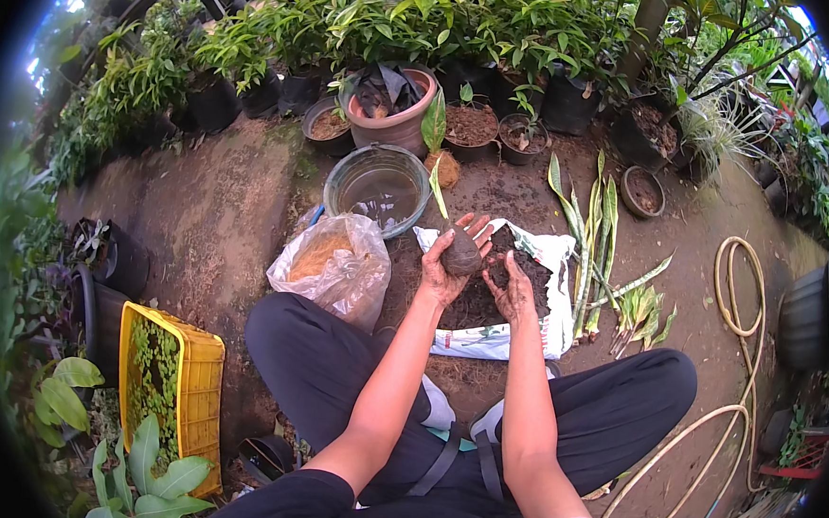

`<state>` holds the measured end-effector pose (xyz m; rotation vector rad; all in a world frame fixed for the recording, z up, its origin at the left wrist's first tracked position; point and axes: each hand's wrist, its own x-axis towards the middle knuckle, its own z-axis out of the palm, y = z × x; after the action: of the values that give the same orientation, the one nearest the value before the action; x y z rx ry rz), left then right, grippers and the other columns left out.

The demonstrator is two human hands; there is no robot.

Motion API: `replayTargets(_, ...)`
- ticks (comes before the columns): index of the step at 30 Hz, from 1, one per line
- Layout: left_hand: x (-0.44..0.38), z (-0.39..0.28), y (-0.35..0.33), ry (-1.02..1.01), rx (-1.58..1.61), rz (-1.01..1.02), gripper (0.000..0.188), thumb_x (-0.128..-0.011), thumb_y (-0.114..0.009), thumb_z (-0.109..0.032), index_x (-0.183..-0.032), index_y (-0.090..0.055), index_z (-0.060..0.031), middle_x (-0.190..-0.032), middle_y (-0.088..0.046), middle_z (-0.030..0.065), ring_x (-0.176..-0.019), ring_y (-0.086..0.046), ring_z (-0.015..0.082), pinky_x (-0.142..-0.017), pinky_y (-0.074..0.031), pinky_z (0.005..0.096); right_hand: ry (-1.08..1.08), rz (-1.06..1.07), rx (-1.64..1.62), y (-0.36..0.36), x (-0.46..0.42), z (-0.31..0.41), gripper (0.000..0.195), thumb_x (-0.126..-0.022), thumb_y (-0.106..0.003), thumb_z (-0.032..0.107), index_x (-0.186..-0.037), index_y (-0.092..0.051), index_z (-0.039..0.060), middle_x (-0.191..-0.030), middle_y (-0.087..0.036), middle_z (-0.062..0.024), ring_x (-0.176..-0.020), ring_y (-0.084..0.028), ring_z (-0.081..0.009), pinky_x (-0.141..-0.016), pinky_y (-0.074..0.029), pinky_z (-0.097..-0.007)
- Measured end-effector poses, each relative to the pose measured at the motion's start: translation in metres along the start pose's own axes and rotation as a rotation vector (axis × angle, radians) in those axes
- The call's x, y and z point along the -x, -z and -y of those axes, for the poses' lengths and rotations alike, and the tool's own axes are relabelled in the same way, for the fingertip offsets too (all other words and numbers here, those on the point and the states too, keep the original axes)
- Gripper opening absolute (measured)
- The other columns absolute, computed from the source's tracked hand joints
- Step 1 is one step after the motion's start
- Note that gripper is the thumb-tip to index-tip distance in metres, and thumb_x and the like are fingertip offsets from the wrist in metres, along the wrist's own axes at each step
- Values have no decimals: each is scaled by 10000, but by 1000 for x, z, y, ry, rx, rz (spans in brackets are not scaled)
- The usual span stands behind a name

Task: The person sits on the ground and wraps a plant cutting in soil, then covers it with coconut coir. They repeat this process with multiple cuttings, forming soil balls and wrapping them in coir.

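My left hand [436, 273] holds a dark ball of soil [463, 255] with its fingers under and around it. A variegated leaf [438, 191] rises just behind the ball and seems to come out of it. My right hand [513, 293], muddy at the fingertips, is curled beside the ball with its fingers apart and nothing visible in it. Below both hands lies an opened white plastic sack [562, 268] with dark soil [479, 306] in it. A finished-looking fibre-wrapped ball [445, 170] with an upright leaf [433, 121] stands farther off.
A clear plastic bag of brown coconut fibre [325, 257] and a basin of water [376, 185] are on the left. Cut snake plant leaves [589, 248] and a small leafy bunch [640, 312] lie right. Beyond are a hose [748, 336], yellow crate [200, 388] and clay pot [394, 126].
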<state>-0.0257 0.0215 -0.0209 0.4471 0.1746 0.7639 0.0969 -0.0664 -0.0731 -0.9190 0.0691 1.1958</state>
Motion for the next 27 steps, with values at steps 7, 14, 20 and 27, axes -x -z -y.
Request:
replayTargets(7, -4, 8, 16, -15, -74, -72, 667, -850, -577, -319, -1408, -382, -11, -1499, -390, 160, -1401, -349, 319, -1176, -254, 421, 36, 9, -65, -17, 9, 11, 183, -957, -626, 202, -1069, -613, 57, -997, -630, -26, -908, -625, -170, -804, -564, -344)
replayTargets(14, -4, 8, 12, -20, -49, -59, 664, -846, -577, -310, -1405, -387, -5, -1500, -389, 162, -1402, -351, 322, -1171, -263, 405, 95, 51, 6, -5, 0, 10, 215, -928, -656, 147, -1106, -604, 38, -1031, -624, -71, -975, -615, -183, -769, -568, -314)
replayTargets(20, -3, 7, 17, -35, -43, -70, 662, -836, -583, -299, -1397, -396, 0, -1499, -389, 168, -1392, -362, 323, -1154, -290, 406, 117, 80, -34, -17, 7, 13, 247, -933, -644, 113, -1152, -571, 27, -1100, -598, -109, -988, -620, -220, -829, -579, -345)
replayTargets(27, -4, 9, 15, -36, -13, -81, 658, -826, -591, -290, -1389, -408, -2, -1500, -386, 167, -1388, -363, 326, -1154, -296, 429, 170, 155, -52, -21, 5, 12, 260, -910, -628, 12, -1159, -557, 13, -1054, -633, -124, -980, -654, -238, -902, -576, -364)
